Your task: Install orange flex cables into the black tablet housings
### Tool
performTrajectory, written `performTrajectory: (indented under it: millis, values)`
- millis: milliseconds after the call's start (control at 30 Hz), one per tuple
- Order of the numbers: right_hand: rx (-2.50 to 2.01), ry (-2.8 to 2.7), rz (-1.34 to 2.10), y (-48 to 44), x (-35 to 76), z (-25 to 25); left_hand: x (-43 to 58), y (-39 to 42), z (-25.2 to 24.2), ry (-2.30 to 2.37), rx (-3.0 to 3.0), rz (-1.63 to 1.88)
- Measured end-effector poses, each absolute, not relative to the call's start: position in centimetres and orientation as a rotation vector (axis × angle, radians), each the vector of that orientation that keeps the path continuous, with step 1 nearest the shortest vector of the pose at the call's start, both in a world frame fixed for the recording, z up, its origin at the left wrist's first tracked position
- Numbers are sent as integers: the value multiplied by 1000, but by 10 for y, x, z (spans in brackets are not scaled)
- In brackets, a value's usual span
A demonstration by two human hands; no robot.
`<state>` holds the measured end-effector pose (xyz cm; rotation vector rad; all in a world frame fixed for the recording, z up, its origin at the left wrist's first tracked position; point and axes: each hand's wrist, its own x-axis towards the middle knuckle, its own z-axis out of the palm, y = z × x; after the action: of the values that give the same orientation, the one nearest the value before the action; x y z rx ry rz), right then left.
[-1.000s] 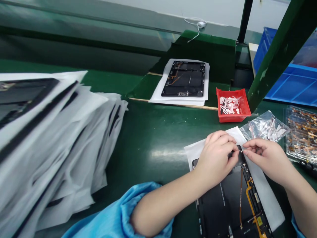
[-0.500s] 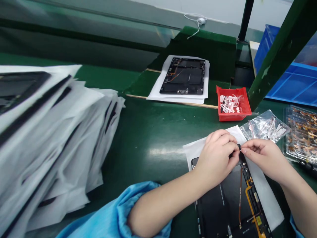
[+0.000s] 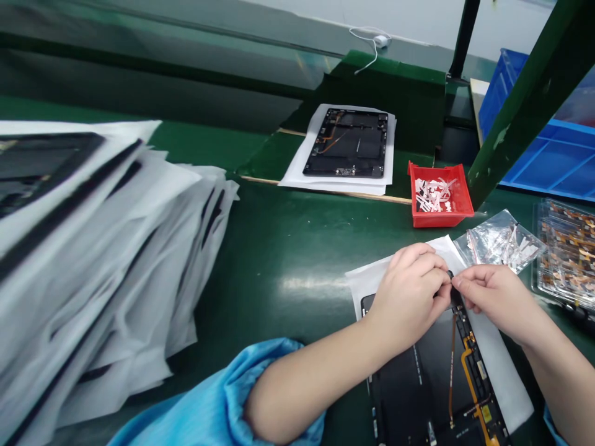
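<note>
An opened black tablet chassis (image 3: 418,378) with orange flex cables lies on a white sheet (image 3: 497,359) at the lower right. My left hand (image 3: 409,297) and my right hand (image 3: 493,297) meet over its top corner. Both pinch a small dark part (image 3: 450,275) between fingertips, touching each other there. The fingers of both hands are curled and pressed together. What exactly the part is cannot be made out.
A tall slanting stack of tablets wrapped in white sheets (image 3: 93,260) fills the left. Another open tablet (image 3: 346,144) lies on paper at the back. A red bin (image 3: 439,195) of white strips, a clear bag (image 3: 499,241), a tray of flex parts (image 3: 569,248) and a blue crate (image 3: 543,152) stand on the right, behind a green post (image 3: 520,99).
Both hands stay pinched at the tablet's top corner with only slight finger shifts. The view has drifted a little.
</note>
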<state>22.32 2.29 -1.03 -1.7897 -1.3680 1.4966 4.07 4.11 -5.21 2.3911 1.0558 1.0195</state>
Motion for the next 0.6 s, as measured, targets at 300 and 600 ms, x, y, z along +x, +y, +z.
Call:
performTrajectory:
  millis: [300, 600]
  values:
    - [-1769, -1345, 1491, 21, 226, -14, 41, 41, -52, 1050, 2343, 951]
    - [-1773, -1389, 1490, 24, 228, -7, 42, 41, -48, 1044, 2263, 919]
